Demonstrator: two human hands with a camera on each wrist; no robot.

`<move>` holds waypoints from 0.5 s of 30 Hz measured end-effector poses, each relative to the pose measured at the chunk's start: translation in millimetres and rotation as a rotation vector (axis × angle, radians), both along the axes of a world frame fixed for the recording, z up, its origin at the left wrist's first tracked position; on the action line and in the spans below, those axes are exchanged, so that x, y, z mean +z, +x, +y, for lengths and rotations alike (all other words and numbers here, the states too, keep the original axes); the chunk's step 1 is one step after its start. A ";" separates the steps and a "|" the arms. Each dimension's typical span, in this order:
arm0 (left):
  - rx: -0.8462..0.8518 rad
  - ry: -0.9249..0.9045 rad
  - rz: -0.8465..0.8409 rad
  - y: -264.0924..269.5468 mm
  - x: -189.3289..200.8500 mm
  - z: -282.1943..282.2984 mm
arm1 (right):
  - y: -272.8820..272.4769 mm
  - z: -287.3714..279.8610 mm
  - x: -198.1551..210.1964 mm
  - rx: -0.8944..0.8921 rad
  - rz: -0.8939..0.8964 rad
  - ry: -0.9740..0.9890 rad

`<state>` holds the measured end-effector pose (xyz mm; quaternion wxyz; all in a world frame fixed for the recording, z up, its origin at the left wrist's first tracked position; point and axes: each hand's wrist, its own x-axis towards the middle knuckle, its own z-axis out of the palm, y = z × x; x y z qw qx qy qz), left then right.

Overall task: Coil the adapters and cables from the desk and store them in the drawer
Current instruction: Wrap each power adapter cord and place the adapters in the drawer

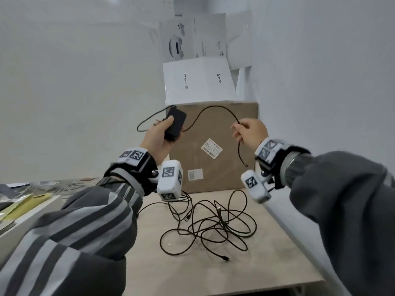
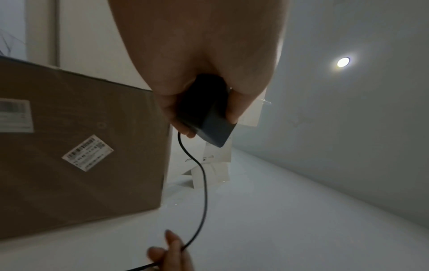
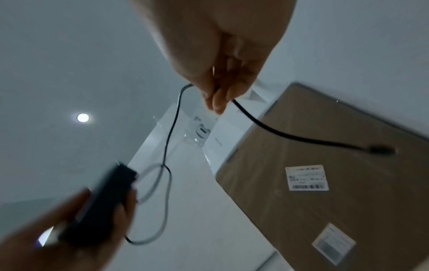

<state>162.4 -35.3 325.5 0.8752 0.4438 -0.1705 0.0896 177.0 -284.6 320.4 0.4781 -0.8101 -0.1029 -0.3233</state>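
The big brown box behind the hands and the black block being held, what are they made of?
The big brown box looks like matte cardboard: dull tan faces with stuck-on paper labels. The black block in the left hand looks like smooth hard plastic, with crisp edges; it is probably an adapter.

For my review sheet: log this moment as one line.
left hand: grips black adapter | right hand: pinches its cable | tangled cables: on desk | coil: not yet done

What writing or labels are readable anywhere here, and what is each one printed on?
"PICO": on the white box atop the cardboard box.
"PICO 4 Ultra": sideways on the same white box, small and only roughly legible.
Shipping labels on the cardboard box: barcodes and print too small to read.
Square markers on the wrist cameras: patterns, no words.
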 end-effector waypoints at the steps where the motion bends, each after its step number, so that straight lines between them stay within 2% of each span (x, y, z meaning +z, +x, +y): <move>1: 0.001 0.015 0.033 1.7 -6.4 0.0 | -5.6 -4.5 12.4 0.033 0.056 -0.038; 3: 0.010 0.041 0.098 3.3 -20.3 -2.4 | -14.9 -10.8 24.6 0.081 0.181 -0.142; 5: 0.008 0.058 0.138 3.7 -33.4 -4.8 | -19.2 -15.3 22.9 0.030 0.238 -0.220; 8: -0.027 0.112 0.159 -2.3 -44.7 -13.0 | -14.1 -27.8 -2.8 -0.064 0.406 -0.262; 11: -0.084 0.213 0.173 -9.6 -50.6 -24.6 | -16.5 -45.2 -34.7 -0.135 0.651 -0.470; 13: -0.166 0.306 0.155 -12.7 -56.0 -32.9 | -17.9 -50.7 -48.4 -0.195 0.629 -0.621; 15: -0.250 0.437 0.141 -15.9 -60.6 -42.7 | -21.5 -48.1 -52.8 -0.168 0.428 -0.579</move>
